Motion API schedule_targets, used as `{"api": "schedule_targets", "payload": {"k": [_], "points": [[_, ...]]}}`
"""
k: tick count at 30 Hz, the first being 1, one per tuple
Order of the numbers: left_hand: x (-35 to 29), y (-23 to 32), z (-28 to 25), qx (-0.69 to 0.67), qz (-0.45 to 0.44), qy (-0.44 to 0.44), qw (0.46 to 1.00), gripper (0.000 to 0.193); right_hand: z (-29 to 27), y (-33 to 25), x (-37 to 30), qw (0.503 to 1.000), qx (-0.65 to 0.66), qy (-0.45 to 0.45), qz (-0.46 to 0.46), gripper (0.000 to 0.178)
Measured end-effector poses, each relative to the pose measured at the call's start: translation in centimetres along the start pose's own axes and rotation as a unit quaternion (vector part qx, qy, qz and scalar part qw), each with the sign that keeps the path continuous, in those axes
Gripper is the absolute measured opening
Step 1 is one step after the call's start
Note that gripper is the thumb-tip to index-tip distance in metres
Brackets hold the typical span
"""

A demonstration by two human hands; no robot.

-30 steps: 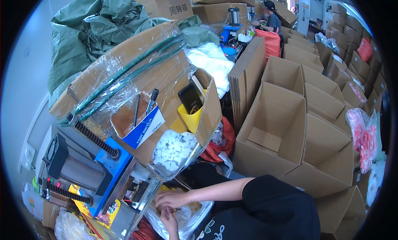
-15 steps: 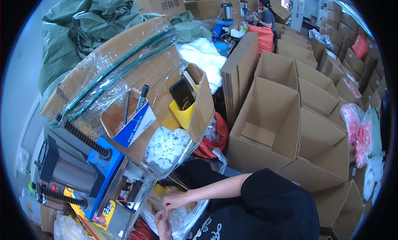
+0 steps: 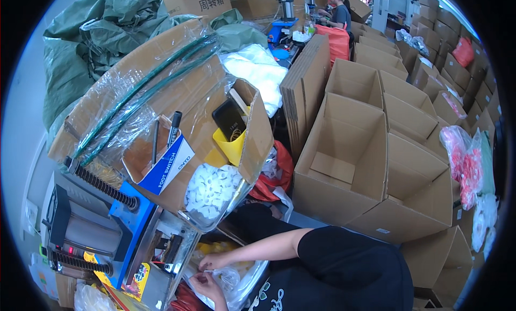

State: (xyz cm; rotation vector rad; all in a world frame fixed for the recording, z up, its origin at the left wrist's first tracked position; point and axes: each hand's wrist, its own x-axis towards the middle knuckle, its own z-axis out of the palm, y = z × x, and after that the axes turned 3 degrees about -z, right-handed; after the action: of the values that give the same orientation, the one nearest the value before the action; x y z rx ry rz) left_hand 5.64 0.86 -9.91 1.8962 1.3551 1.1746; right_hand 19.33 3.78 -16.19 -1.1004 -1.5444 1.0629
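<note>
My right hand (image 3: 212, 261) reaches in from the right, fingers bent together in a pinch over a bin lined with a clear plastic bag (image 3: 252, 283). Just below it, my left hand (image 3: 205, 284) comes up from the lower edge, fingers curled toward the right hand. What the fingertips hold is too small to make out; a clear, whitish bit shows between the hands. Yellow pieces (image 3: 223, 247) show inside the lined bin. Beside the hands stands a blue press machine (image 3: 129, 209) with black springs and a metal worktable.
An open carton (image 3: 252, 117) holds white plastic pieces (image 3: 212, 190), a phone (image 3: 228, 122) in a yellow holder and a marker (image 3: 175, 127). Open cartons (image 3: 344, 144) line the right side. Flat cardboard (image 3: 306, 85) leans behind. A person (image 3: 339, 12) works far off.
My hands have drawn slightly left and a little apart from each other. The whole view has shifted slightly. The far person has turned a little.
</note>
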Motion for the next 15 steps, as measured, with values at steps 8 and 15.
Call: {"api": "schedule_targets", "payload": {"k": [8, 15], "points": [[-0.8, 0.6, -0.4, -0.002, -0.04, -0.05, 0.998, 0.032, -2.6, -3.8, -0.4, 0.952, -0.274, -0.053, -0.124, 0.013], [-3.3, -0.4, -1.8, -0.035, -0.012, -0.06, 0.998, 0.029, -3.4, -2.2, -0.2, 0.884, -0.391, -0.157, -0.203, 0.009]]}}
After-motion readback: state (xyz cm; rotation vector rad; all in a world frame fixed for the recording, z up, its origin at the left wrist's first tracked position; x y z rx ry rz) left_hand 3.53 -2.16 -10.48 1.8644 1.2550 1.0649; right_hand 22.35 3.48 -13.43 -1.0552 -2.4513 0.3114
